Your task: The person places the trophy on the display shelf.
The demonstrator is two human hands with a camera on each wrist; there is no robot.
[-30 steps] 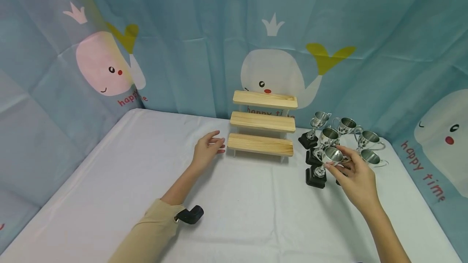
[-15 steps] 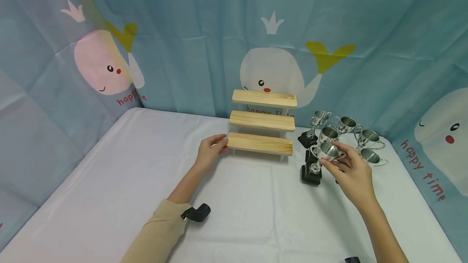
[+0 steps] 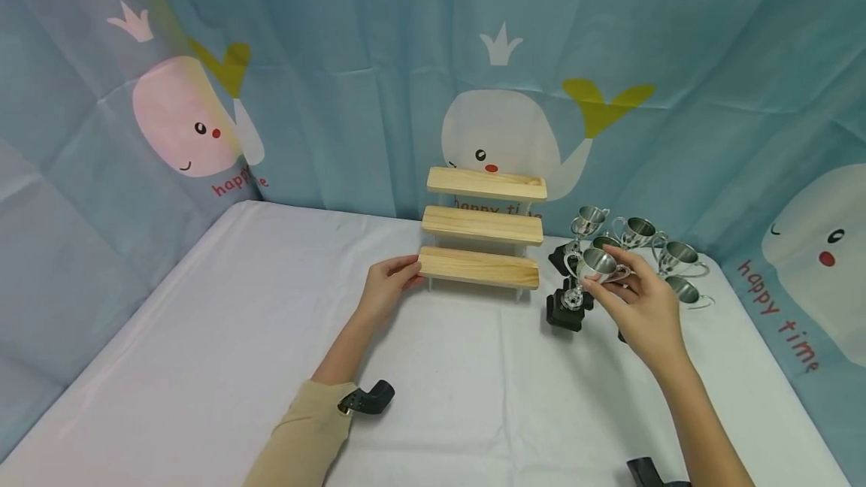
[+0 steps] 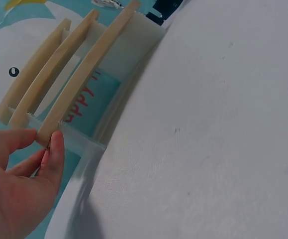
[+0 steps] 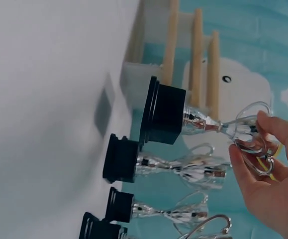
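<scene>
My right hand (image 3: 639,303) pinches a silver trophy cup (image 3: 597,267) by its bowl and handle. In the right wrist view the trophy's black base (image 5: 164,112) hangs clear of the white tabletop, with a shadow beside it. My left hand (image 3: 387,288) pinches the left end of the lowest board of a three-step wooden display stand (image 3: 479,267). The left wrist view shows the thumb on one face of that board (image 4: 79,82) and a finger on the other. The stand's three boards bear nothing.
Several more silver trophies (image 3: 679,255) with black bases stand behind and right of the held one, partly hidden by it and my hand. A blue whale-print curtain (image 3: 338,96) hangs close behind the white-covered table (image 3: 433,397).
My right hand has lifted the trophy and moved it left and a little back, toward the stand. My left hand has closed in on the lowest board's left end and now pinches it.
</scene>
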